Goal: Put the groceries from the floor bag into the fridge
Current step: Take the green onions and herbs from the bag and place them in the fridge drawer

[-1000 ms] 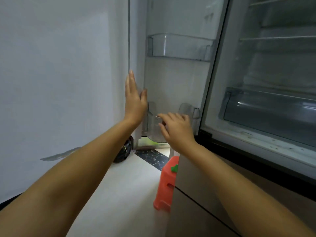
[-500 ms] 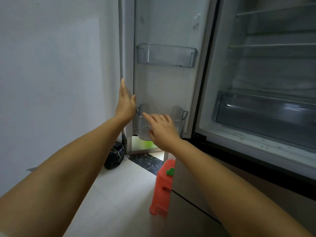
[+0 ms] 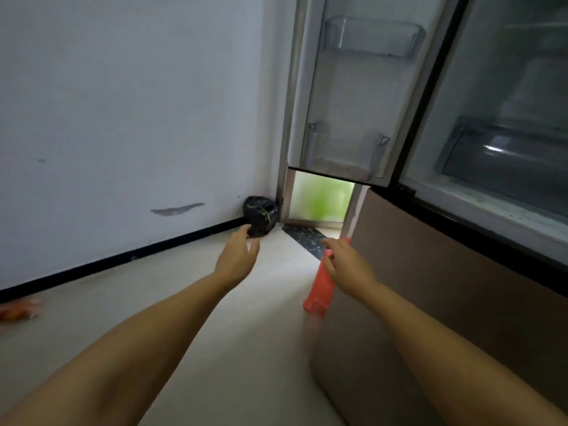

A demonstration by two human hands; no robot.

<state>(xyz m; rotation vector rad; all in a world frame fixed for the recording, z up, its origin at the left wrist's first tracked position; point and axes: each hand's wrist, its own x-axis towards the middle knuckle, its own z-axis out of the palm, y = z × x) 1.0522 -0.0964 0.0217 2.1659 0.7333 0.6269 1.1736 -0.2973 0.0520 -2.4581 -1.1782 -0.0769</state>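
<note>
Reaching low with nothing held, the person's left hand [image 3: 238, 255] and right hand [image 3: 347, 265] spread loose fingers, the dark knotted plastic bag [image 3: 260, 215] on the floor at twelve o'clock from the left, the open white fridge door [image 3: 353, 96] above.

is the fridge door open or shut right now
Open. The fridge door is swung out toward the wall, showing its inner side with two clear door bins, and the fridge interior is exposed on the right.
</note>
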